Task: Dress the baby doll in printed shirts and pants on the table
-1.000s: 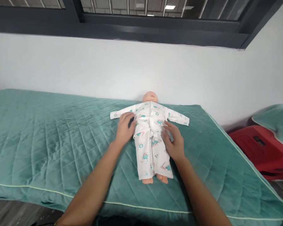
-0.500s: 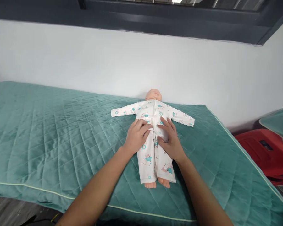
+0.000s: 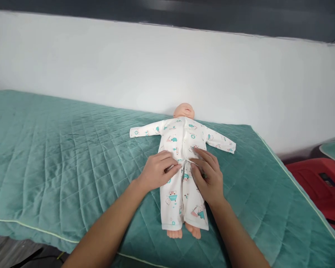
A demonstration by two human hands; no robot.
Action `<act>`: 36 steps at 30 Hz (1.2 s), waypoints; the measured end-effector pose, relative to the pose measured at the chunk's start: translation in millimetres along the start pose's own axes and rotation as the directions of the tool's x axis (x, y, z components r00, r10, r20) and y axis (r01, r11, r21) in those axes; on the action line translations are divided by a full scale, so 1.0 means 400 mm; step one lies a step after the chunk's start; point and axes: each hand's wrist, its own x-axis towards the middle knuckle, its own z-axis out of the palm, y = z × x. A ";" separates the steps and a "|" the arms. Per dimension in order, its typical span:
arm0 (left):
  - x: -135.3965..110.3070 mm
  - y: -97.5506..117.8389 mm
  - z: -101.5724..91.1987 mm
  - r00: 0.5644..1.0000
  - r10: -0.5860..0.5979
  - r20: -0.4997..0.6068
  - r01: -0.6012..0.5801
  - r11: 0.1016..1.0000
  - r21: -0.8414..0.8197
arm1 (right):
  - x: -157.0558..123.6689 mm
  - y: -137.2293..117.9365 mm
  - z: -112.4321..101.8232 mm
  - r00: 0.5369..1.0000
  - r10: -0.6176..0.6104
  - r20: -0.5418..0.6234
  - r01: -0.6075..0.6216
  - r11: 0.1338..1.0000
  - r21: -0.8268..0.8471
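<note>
A doll (image 3: 184, 111) in a white printed sleepsuit (image 3: 181, 138) lies on its back on the green quilted bed (image 3: 58, 149), head close to the wall (image 3: 100, 63). Both hands meet at its waist. The right hand (image 3: 209, 175) pinches the suit's front edge between thumb and fingers. The left hand (image 3: 158, 171) rests there with its fingers bent on the cloth; I cannot tell if it grips. A red box (image 3: 318, 182) sits off to the right.

The sleepsuit (image 3: 181, 139) is white, printed all over with small teal and pink cartoon animals. The baby doll (image 3: 184, 110) wearing it has a peach-pink head and feet. The bed cover (image 3: 58, 149) is teal green, quilted in diamonds, with pale piping (image 3: 30, 227) along its edge. The wall (image 3: 100, 63) is white, the window frame (image 3: 240, 16) dark grey, and the plastic stool (image 3: 318, 186) red.
</note>
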 end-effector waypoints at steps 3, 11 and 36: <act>-0.002 0.001 0.001 0.995 -0.084 -0.052 0.079 0.992 -0.097 | -0.008 -0.006 0.001 0.997 0.071 -0.037 -0.070 0.997 0.019; -0.004 -0.037 -0.001 0.866 -0.481 -0.139 0.456 0.872 -0.177 | -0.014 -0.001 0.001 0.974 0.227 0.020 -0.226 0.953 0.203; -0.276 0.229 -0.050 0.864 -0.436 0.252 0.471 0.876 -0.101 | -0.243 -0.241 -0.062 0.939 0.166 0.300 -0.162 0.986 -0.039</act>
